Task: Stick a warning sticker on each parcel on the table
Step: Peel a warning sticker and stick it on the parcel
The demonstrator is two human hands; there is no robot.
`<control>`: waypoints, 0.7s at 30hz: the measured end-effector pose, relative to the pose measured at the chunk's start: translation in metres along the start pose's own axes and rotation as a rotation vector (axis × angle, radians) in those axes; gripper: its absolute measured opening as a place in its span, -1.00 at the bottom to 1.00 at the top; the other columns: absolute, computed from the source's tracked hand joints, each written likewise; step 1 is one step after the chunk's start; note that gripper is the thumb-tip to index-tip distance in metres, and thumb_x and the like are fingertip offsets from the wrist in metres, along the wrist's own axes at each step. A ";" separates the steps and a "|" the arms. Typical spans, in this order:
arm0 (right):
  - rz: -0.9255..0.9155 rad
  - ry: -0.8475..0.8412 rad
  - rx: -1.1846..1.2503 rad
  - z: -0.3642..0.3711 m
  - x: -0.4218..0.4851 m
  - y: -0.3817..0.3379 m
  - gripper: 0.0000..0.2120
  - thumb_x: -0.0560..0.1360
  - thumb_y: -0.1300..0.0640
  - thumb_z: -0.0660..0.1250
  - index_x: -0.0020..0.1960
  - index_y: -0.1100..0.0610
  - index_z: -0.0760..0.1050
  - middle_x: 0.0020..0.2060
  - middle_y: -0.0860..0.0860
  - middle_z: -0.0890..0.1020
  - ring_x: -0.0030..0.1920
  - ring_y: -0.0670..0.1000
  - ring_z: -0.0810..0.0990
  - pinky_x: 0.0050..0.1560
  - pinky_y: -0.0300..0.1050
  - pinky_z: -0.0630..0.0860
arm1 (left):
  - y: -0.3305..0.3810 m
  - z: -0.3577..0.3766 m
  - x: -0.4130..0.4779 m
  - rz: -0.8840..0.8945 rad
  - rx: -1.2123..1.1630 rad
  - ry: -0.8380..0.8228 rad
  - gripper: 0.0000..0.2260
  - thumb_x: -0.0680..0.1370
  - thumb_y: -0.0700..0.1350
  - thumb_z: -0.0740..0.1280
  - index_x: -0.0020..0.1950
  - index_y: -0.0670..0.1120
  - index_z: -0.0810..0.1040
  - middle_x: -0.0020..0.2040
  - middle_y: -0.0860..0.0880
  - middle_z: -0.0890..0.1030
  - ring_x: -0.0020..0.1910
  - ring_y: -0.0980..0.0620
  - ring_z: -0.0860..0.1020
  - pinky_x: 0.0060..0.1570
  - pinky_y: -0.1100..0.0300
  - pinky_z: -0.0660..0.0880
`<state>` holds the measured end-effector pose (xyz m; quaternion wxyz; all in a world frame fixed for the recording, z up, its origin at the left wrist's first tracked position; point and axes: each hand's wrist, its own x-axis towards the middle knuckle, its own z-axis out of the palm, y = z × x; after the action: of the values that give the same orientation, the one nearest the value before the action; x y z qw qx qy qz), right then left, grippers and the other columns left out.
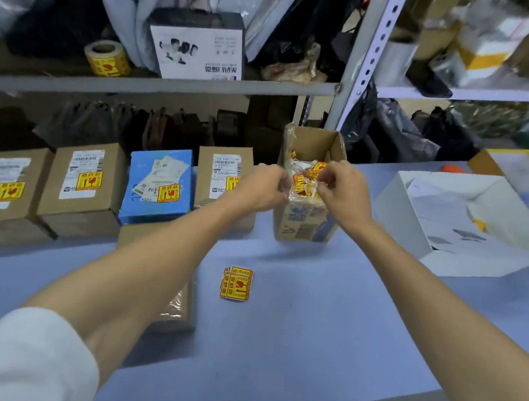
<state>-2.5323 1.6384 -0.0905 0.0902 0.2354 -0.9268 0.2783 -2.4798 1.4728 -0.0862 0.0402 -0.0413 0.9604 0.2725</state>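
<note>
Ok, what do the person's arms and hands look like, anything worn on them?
Both hands are bare: no gloves, rings or watch show on the left hand or right hand. A white sleeve ends near the left elbow; the right forearm is bare to the frame edge.

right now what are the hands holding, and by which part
Both the left hand and right hand pinch a strip of warning stickers over the open carton, one hand at each end; finger contact is blurred.
</note>
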 end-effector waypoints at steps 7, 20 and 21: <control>0.170 -0.125 0.013 -0.003 0.026 0.013 -0.80 0.43 0.18 0.43 0.01 0.26 0.66 -0.06 0.15 0.68 0.02 0.11 0.61 -0.02 -0.05 0.50 | 0.009 -0.014 0.007 -0.038 0.000 -0.024 -0.76 0.53 -0.16 0.38 0.18 -0.16 0.58 0.10 -0.13 0.62 0.06 -0.09 0.58 -0.01 0.10 0.50; -0.003 -0.340 0.031 0.050 -0.031 -0.101 -0.75 0.43 0.17 0.38 0.07 0.24 0.62 -0.02 0.12 0.68 -0.02 0.09 0.63 0.03 0.07 0.59 | -0.088 -0.046 -0.099 -0.236 -0.026 0.052 -0.77 0.48 -0.15 0.38 0.13 -0.11 0.60 0.13 -0.12 0.62 0.09 -0.09 0.56 0.06 0.04 0.52; 0.024 -0.373 0.051 0.058 -0.041 -0.112 -0.75 0.42 0.18 0.38 0.07 0.24 0.61 -0.02 0.13 0.68 -0.02 0.10 0.63 0.03 0.07 0.59 | -0.102 -0.046 -0.115 -0.264 -0.054 0.054 -0.79 0.48 -0.17 0.38 0.11 -0.11 0.61 0.11 -0.13 0.63 0.07 -0.09 0.57 0.06 0.05 0.53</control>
<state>-2.4436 1.5393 -0.0980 -0.0924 0.2738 -0.9230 0.2543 -2.3574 1.3688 -0.0890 0.0490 -0.1758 0.9397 0.2892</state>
